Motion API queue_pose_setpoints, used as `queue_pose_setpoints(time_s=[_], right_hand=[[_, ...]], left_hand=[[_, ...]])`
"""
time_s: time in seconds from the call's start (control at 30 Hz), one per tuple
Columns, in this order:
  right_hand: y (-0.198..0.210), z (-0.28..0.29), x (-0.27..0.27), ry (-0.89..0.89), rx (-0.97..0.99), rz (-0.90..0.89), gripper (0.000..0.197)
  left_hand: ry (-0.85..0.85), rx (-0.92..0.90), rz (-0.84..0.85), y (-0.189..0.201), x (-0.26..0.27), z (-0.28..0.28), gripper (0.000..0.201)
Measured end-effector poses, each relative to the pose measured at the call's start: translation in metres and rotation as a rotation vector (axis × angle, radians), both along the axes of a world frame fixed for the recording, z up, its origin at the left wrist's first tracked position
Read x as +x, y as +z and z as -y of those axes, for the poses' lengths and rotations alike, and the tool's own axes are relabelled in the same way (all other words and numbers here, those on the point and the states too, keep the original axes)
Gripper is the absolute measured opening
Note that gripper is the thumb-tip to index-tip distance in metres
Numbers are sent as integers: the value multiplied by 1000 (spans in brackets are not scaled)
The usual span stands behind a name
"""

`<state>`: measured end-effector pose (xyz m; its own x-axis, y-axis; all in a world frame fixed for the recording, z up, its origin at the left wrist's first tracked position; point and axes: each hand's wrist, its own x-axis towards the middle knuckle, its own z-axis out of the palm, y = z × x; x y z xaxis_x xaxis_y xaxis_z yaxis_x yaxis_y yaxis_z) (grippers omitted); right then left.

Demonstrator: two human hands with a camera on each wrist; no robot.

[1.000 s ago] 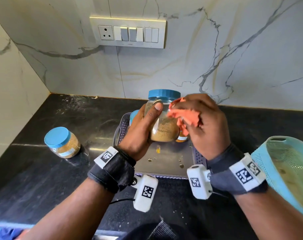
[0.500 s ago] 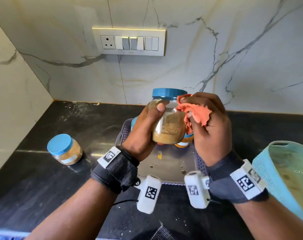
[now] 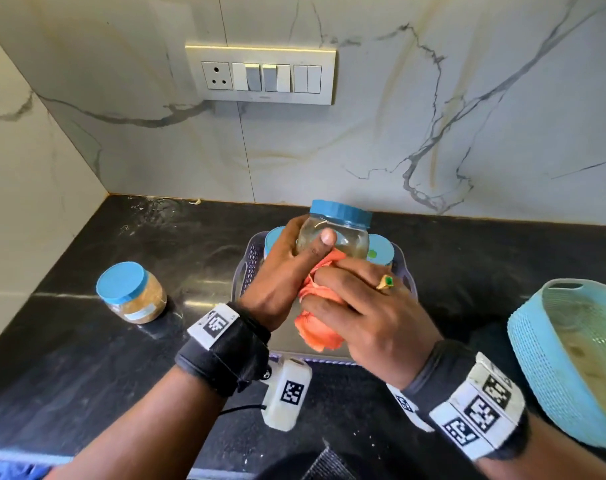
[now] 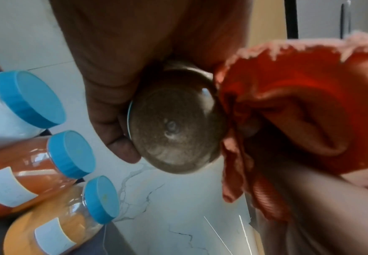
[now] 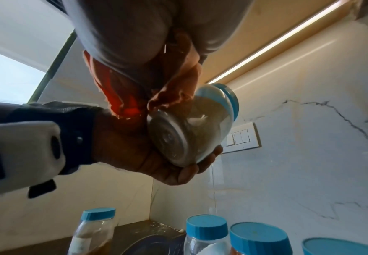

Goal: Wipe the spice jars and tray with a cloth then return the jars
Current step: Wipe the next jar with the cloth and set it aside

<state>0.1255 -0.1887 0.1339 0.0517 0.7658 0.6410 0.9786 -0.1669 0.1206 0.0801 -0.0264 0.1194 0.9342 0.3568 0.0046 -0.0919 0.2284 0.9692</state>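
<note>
My left hand [image 3: 296, 268] grips a blue-lidded spice jar [image 3: 339, 230] of brown powder, held above the tray [image 3: 243, 271]. In the left wrist view the jar's base [image 4: 174, 124] faces the camera, with my fingers [image 4: 113, 110] round its side. My right hand [image 3: 367, 306] holds a bunched orange cloth [image 3: 317, 318] against the jar's lower side; the cloth [image 5: 126, 96] touches the jar [image 5: 191, 127] in the right wrist view too. Other blue-lidded jars [image 3: 381, 252] stand in the tray behind my hands, partly hidden. One more jar [image 3: 131, 292] stands on the black counter to the left.
A light blue plastic basket [image 3: 551, 362] sits at the counter's right edge. A marble wall with a switch panel [image 3: 261, 76] rises behind the tray, and another wall closes the left side. Three jars [image 4: 67, 155] show under my left hand.
The right hand with the cloth has slid from the jar's upper right side down to its lower part. The jar has tipped so its base points toward me.
</note>
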Motion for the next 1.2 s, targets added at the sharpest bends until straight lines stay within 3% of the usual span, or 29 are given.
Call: queue_pose_setpoints(time_s=[0.1, 0.23, 0.37, 0.43, 0.5, 0.63, 0.77, 0.83, 1.0, 1.2], right_hand=[[4, 0, 16, 1, 55, -148, 19], [22, -1, 42, -54, 237, -456, 36], [7, 7, 8, -18, 131, -265, 21], [3, 12, 5, 46, 65, -208, 28], [10, 11, 21, 39, 113, -265, 24], [27, 4, 37, -54, 320, -517, 33], [6, 8, 5, -16, 172, -229, 27], [2, 13, 13, 33, 117, -192, 19], [27, 6, 42, -50, 327, -450, 32], [1, 15, 17, 55, 121, -190, 19]], left_hand=[[-11, -72, 17, -1, -2, 5, 46], [16, -111, 47, 0, 3, 9, 55], [7, -178, 72, 4, 8, 6, 72], [-2, -207, 66, 2, 7, 5, 74], [-32, -223, 72, 3, 5, 9, 72], [-79, -285, 124, 9, 7, 17, 56], [-143, -376, 85, 14, 3, 13, 61], [-140, -375, 78, 10, 1, 10, 60], [-109, -381, 110, 15, 2, 19, 53], [-86, -477, 168, 8, 1, 11, 76]])
